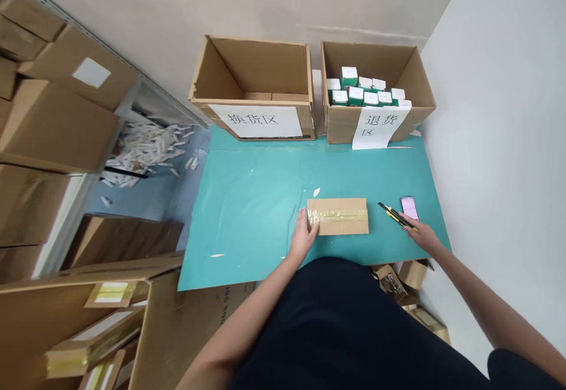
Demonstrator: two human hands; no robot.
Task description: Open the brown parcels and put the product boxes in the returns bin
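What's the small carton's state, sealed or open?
The carton is sealed: tape runs across its top, with no cut visible.

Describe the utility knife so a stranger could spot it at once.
On the teal work mat, find the taped cardboard box toward the near edge. Just right of it lies a utility knife with a yellow-and-black grip, angled between the box and a phone, its end by the right hand.

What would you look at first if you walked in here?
The big teal work mat stands out, with a taped cardboard box near its front edge under the left hand. The right hand is at a yellow utility knife. At the back, an open carton holds green-and-white boxes.
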